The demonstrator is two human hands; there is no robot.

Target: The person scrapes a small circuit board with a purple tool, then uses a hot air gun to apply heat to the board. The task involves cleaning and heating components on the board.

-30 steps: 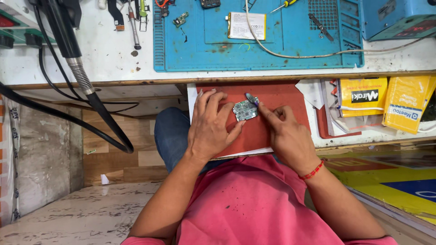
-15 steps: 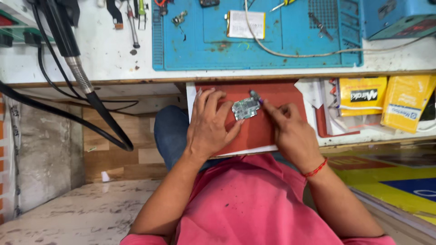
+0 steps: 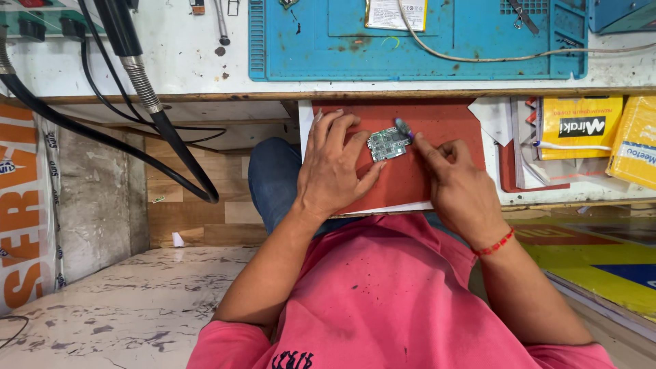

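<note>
The red pad [image 3: 410, 174] sits on a pulled-out shelf under the bench edge, with bare pad below and to the right of the circuit board [image 3: 388, 143]. The board lies near the pad's top middle. The left hand [image 3: 333, 171] lies flat and spread, fingertips steadying the board's left edge. The right hand [image 3: 459, 184] pinches a small tool [image 3: 403, 128] (its tip is blurred) at the board's right corner.

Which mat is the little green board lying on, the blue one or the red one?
The small green circuit board lies on the flat red mat nearest the person; the blue rubber mat sits farther away, on the white bench.
</note>
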